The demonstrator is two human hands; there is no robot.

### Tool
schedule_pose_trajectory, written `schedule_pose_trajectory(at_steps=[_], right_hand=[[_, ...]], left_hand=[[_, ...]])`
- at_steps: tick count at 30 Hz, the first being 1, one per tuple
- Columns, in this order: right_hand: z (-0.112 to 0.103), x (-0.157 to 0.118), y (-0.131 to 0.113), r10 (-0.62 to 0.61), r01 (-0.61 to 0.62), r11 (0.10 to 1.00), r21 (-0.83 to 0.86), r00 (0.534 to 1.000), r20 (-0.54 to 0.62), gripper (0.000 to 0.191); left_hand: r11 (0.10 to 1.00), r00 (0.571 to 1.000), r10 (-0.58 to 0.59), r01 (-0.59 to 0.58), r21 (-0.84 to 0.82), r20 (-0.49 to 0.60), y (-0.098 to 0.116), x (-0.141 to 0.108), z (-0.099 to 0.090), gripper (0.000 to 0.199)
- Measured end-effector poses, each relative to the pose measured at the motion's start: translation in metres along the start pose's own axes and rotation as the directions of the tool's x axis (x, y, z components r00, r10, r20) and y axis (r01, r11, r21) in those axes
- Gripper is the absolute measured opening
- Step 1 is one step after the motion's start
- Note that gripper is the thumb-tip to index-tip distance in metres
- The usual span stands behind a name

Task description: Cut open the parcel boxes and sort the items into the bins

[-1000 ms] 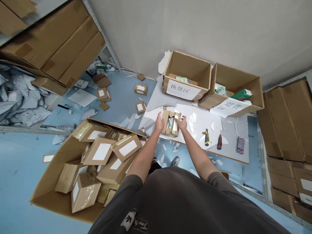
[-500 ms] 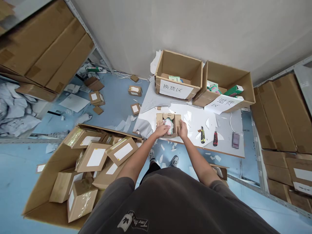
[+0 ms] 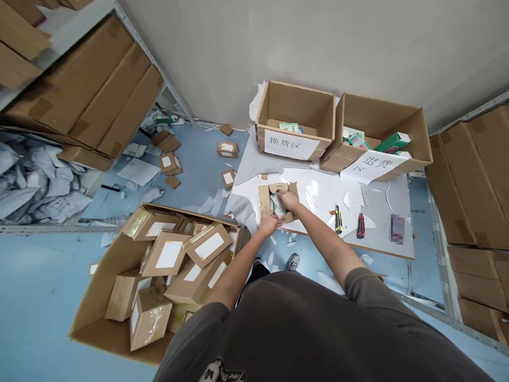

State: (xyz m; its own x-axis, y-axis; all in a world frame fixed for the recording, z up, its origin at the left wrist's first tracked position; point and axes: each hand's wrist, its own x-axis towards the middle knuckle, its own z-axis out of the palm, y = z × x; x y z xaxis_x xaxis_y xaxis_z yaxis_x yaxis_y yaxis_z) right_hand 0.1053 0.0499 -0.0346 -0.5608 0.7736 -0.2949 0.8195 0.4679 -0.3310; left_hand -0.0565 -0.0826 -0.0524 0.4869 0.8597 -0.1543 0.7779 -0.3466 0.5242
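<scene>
A small cardboard box (image 3: 264,196) lies with its flaps spread on the white table (image 3: 318,183), close to the front edge. Inside it shows a pale packet (image 3: 277,203) with bits of green and pink, partly covered by my fingers. My left hand (image 3: 269,223) holds the box at its near left side, fingers bent over the edge. Reaching in from the right, my right hand (image 3: 288,200) has its fingers closed at the packet's upper end; the fingertips are partly hidden.
A yellow box cutter (image 3: 338,219) and a red one (image 3: 360,226) lie to the right. Two labelled open cartons (image 3: 292,146) (image 3: 374,165) stand at the back. At left, a large carton (image 3: 93,297) holds several taped boxes. Paper scraps (image 3: 312,193) litter the table.
My right hand has moved from the box's right flap into the box, onto the packet. My left hand has drawn back from the packet to the near left edge. The view has shifted slightly.
</scene>
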Motion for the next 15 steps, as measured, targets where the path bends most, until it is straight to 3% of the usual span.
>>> schedule_pose_trajectory(at_steps=[2, 5, 9, 13, 15], right_hand=[[0.004, 0.002, 0.004, 0.022, -0.01, 0.996, 0.085, 0.989, -0.144, 0.049], [0.009, 0.006, 0.014, 0.115, -0.024, 0.965, 0.262, 0.934, -0.337, 0.054], [0.008, 0.022, 0.025, 0.204, -0.105, 0.945, 0.31, 0.93, -0.307, 0.065], [-0.001, 0.031, 0.021, 0.21, -0.142, 0.958, 0.251, 0.939, -0.273, 0.065], [-0.005, 0.025, 0.013, 0.226, -0.148, 0.957, 0.25, 0.92, -0.32, 0.059]], left_hand=[[1.0, 1.0, 0.008, -0.008, -0.007, 0.001, -0.003, 0.0, 0.001, 0.014], [0.996, 0.997, 0.072, -0.073, -0.058, -0.007, -0.011, -0.004, 0.005, 0.022], [0.977, 0.99, 0.118, -0.13, -0.167, -0.081, -0.018, -0.007, 0.017, 0.047], [0.961, 0.991, 0.091, -0.113, -0.254, -0.098, -0.019, -0.005, 0.03, 0.048], [0.96, 0.992, 0.065, -0.092, -0.264, -0.109, -0.017, -0.004, 0.032, 0.049]])
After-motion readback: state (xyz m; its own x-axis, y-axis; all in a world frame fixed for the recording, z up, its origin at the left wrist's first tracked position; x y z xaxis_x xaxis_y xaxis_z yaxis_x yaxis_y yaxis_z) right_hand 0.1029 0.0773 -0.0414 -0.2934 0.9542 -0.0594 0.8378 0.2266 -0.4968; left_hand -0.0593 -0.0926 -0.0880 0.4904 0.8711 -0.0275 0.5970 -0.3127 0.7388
